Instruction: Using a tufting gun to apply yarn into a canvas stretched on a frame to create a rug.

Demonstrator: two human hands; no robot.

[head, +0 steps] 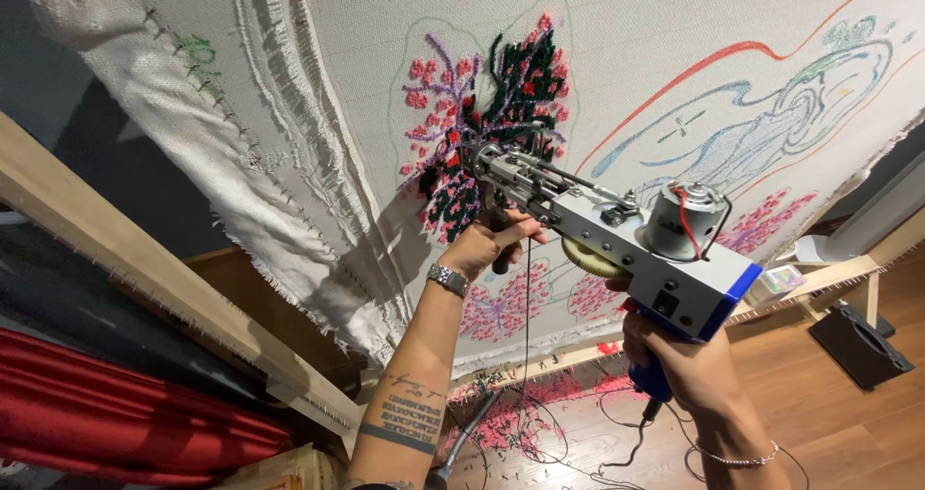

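Note:
A grey and blue tufting gun (631, 244) points its needle end at a white stretched cloth (626, 56). My right hand (679, 360) grips the gun's blue rear handle from below. My left hand (487, 244) wraps the black front handle near the needle, with a metal watch on the wrist. The needle tip sits in a tufted patch of pink, red, purple and dark green yarn (487, 114). Coloured outline drawings (771, 114) cover the cloth to the right.
A wooden frame beam (145, 268) with rows of nails runs down the left. Pink yarn scraps and a black cord (540, 418) lie on the wooden floor. Red fabric (106, 413) sits at lower left; a black box (858, 345) stands at the right.

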